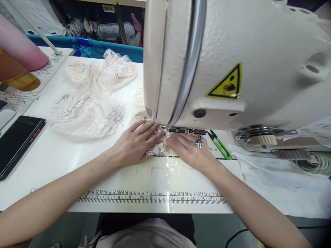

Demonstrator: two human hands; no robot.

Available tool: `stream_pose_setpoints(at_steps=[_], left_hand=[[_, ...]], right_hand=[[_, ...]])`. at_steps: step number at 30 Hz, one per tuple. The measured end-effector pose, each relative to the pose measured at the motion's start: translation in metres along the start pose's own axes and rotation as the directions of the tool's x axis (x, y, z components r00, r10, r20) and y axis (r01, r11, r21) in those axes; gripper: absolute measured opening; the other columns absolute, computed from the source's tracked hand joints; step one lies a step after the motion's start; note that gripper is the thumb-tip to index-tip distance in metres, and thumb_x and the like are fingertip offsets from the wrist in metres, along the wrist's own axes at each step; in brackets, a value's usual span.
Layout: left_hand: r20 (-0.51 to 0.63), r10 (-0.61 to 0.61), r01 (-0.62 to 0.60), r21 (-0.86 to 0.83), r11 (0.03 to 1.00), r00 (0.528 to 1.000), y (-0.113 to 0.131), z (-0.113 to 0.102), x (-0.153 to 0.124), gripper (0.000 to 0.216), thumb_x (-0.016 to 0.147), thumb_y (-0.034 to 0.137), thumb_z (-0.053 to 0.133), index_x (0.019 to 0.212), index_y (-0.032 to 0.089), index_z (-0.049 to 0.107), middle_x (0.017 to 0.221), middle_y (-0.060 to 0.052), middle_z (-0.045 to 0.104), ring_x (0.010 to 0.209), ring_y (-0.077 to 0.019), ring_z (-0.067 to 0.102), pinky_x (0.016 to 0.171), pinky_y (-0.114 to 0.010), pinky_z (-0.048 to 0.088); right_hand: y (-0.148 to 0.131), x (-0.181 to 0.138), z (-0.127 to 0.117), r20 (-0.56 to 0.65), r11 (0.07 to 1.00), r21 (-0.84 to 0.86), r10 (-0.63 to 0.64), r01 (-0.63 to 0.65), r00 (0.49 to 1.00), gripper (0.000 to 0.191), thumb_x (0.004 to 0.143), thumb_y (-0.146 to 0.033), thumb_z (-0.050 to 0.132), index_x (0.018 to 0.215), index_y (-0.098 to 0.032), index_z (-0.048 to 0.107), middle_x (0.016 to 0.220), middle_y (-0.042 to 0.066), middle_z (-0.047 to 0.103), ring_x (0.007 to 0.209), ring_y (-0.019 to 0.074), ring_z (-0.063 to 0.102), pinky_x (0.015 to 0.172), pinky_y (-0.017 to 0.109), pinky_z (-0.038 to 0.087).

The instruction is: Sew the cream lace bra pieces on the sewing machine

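A small piece of white lace fabric (pixel 158 146) lies on the sewing machine bed, under the machine head (pixel 176 62). My left hand (pixel 134 141) rests flat on its left side, fingers spread and pointing to the needle area. From the right, my right hand (pixel 190 151) reaches in with its fingers together, the tips closed at the lace's right edge. The machine's lower metal parts hide some of those fingers. Just beyond my right hand lies a pair of green thread snips (pixel 219 144).
Cream lace pieces (pixel 88 113) with loose dark threads lie on the white table at left. A black phone (pixel 19 143) and pink thread cone (pixel 22 43) are farther left. A printed ruler (pixel 155 197) runs along the front edge. White cloth (pixel 271 186) covers the right side.
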State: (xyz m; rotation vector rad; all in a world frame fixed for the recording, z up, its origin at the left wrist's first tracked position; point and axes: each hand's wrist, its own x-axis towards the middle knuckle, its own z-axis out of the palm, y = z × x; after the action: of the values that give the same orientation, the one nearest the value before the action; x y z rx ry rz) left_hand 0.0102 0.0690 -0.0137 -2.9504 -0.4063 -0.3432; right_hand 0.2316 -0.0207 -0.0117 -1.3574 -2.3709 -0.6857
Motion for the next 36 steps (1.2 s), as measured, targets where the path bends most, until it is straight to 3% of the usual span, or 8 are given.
stream_pose_setpoints(at_steps=[5,8,14,21,32,36], left_hand=[[-0.200,0.150,-0.151,0.011,0.989,0.968,0.001,-0.001,0.001,0.031,0.099,0.020,0.044,0.124,0.012,0.062,0.127,-0.007,0.067,0.120,-0.0213,0.062,0.109,-0.039,0.045],[-0.260,0.181,-0.183,0.018,0.983,0.948,0.001,-0.002,0.002,0.026,0.100,0.017,0.044,0.113,0.011,0.065,0.120,-0.007,0.071,0.112,-0.0196,0.067,0.104,-0.036,0.051],[-0.240,0.102,-0.107,-0.009,0.994,0.965,-0.001,-0.004,0.002,0.024,0.099,0.017,0.044,0.099,0.011,0.067,0.114,-0.007,0.073,0.109,-0.0204,0.069,0.102,-0.034,0.054],[-0.228,0.055,-0.065,-0.034,0.997,0.972,-0.002,-0.003,0.003,0.026,0.100,0.018,0.042,0.097,0.011,0.067,0.113,-0.011,0.073,0.107,-0.0206,0.070,0.102,-0.034,0.055],[-0.192,-0.012,0.007,-0.028,1.000,0.981,-0.001,-0.001,0.003,0.029,0.100,0.017,0.038,0.099,0.011,0.066,0.117,-0.012,0.071,0.110,-0.0223,0.068,0.105,-0.038,0.052],[-0.181,-0.023,0.017,-0.038,0.999,0.983,-0.001,0.000,0.003,0.030,0.100,0.017,0.038,0.105,0.009,0.067,0.120,-0.014,0.070,0.112,-0.0240,0.067,0.105,-0.041,0.051]], right_hand=[[-0.002,0.001,-0.003,0.025,0.999,0.044,-0.008,0.006,1.000,0.022,0.091,-0.003,0.052,0.097,-0.020,0.064,0.094,-0.005,0.073,0.080,0.0091,0.059,0.062,0.029,0.035],[-0.003,0.001,0.000,0.041,0.989,0.135,-0.058,0.052,0.997,0.021,0.094,-0.005,0.050,0.099,-0.019,0.064,0.097,-0.002,0.074,0.090,0.0107,0.063,0.069,0.027,0.042],[-0.009,0.003,0.005,0.001,0.970,0.241,-0.037,0.035,0.999,0.024,0.094,-0.001,0.049,0.097,-0.018,0.065,0.100,-0.001,0.076,0.099,0.0105,0.066,0.091,0.026,0.049],[-0.012,0.004,0.007,0.002,0.970,0.243,-0.009,0.009,1.000,0.017,0.092,-0.003,0.054,0.096,-0.015,0.065,0.103,-0.001,0.076,0.097,0.0117,0.068,0.085,0.025,0.051],[-0.009,0.000,0.013,0.025,0.975,0.222,0.008,-0.013,1.000,0.027,0.092,0.001,0.050,0.103,-0.016,0.068,0.110,0.001,0.075,0.103,0.0126,0.068,0.089,0.026,0.053],[-0.008,0.001,0.013,0.035,0.977,0.212,0.018,-0.025,0.999,0.025,0.093,0.000,0.050,0.102,-0.015,0.068,0.110,0.001,0.075,0.100,0.0123,0.068,0.084,0.025,0.054]])
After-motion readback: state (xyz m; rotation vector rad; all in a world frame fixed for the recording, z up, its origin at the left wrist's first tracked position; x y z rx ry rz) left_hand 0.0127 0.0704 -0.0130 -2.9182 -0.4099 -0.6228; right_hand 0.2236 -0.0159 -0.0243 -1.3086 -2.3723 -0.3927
